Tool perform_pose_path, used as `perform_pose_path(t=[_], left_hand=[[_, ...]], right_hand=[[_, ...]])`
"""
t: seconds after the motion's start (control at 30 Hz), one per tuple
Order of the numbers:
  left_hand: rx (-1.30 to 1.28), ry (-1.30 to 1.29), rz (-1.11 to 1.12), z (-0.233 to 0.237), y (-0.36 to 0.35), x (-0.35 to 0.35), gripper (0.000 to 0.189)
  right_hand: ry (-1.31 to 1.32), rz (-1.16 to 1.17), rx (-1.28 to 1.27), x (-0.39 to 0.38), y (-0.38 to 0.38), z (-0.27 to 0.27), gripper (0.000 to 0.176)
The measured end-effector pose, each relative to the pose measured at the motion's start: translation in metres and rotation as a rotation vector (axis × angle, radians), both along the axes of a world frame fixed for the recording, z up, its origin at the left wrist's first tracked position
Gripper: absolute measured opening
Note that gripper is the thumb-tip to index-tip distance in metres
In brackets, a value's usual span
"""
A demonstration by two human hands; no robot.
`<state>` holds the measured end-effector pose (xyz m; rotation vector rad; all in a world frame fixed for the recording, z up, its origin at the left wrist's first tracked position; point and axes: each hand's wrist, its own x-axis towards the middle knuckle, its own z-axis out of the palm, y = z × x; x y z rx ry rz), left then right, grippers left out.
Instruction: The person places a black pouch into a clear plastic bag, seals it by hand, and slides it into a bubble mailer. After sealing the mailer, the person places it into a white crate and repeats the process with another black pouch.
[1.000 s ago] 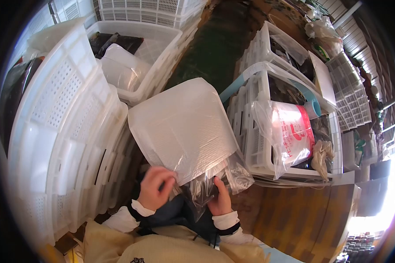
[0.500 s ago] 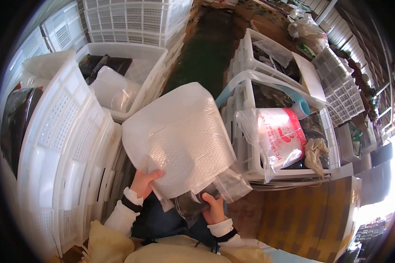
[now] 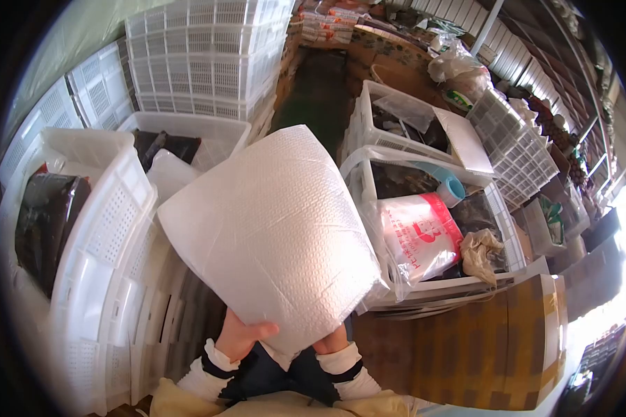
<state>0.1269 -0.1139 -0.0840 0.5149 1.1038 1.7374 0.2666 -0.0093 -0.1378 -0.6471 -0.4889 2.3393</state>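
A large whitish, silvery bubble-wrap sheet or bag [image 3: 278, 229] spreads out in front of me, tilted up to the left. My left hand [image 3: 245, 335] grips its lower left edge, with the thumb on the front face and the fingers behind. Close to the lower right edge is my right hand [image 3: 332, 339], its fingers hidden behind the wrap. Whatever lies behind the wrap cannot be seen. A bit of clear plastic [image 3: 374, 288] sticks out at the wrap's right corner.
White plastic crates [image 3: 118, 229] are stacked at my left, with dark packets [image 3: 49, 226] inside. To the right, another crate [image 3: 511, 233] carries a red-and-white printed plastic bag [image 3: 421, 236], a tape roll [image 3: 452, 190] and a crumpled beige cloth [image 3: 481, 256]. A taped cardboard box [image 3: 480, 347] stands below it.
The bubble wrap has come down and nearer, now covering the dark packet in clear plastic that my right hand held. My right hand has slipped partly behind the wrap. The view has tilted up.
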Motion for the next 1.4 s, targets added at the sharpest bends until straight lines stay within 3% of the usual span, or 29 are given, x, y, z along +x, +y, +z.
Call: perform_pose_path(t=[0.17,0.3,0.37,0.43,0.53,0.57,0.63,0.73,0.8,0.83,0.9,1.13,1.4], left_hand=[[0.062,0.594,-0.095,0.01,-0.022,0.001,0.089],[0.423,-0.082,-0.036,0.024,-0.033,-0.023,0.086],[0.306,0.016,0.164,0.063,-0.019,-0.01,0.078],[0.276,0.062,0.196,0.074,-0.016,0.0,0.075],[0.059,0.306,0.019,0.071,-0.023,0.015,0.082],[0.078,0.325,0.089,0.066,-0.024,0.03,0.081],[0.084,0.611,0.169,0.051,-0.025,0.04,0.074],[0.176,0.764,-0.283,0.038,-0.041,-0.017,0.09],[0.597,-0.195,-0.343,0.019,-0.048,-0.044,0.078],[0.559,-0.016,0.104,-0.02,-0.047,-0.089,0.077],[0.466,-0.136,0.24,0.004,-0.048,-0.093,0.077],[0.289,-0.282,0.06,0.0,-0.019,-0.043,0.075],[0.279,-0.469,0.002,-0.018,-0.025,-0.059,0.074]], right_hand=[[0.134,0.072,0.014,0.006,-0.002,-0.011,0.056],[0.11,0.102,0.03,0.008,-0.009,-0.005,0.056],[0.107,0.113,0.034,0.011,-0.011,-0.006,0.056],[0.123,0.121,0.04,0.014,-0.013,-0.004,0.055],[0.133,0.127,0.052,0.018,-0.014,-0.002,0.055],[0.136,0.134,0.059,0.018,-0.015,0.0,0.055],[0.138,0.144,0.075,0.017,-0.013,0.006,0.055],[0.142,0.154,0.091,0.018,-0.011,0.013,0.055],[0.134,0.168,0.1,0.021,-0.011,0.014,0.054],[0.14,0.165,0.109,0.022,-0.011,0.016,0.054],[0.132,0.18,0.118,0.024,-0.014,0.017,0.054],[0.11,0.211,0.17,0.03,-0.014,0.022,0.054],[0.097,0.277,0.231,0.029,-0.013,0.029,0.054]])
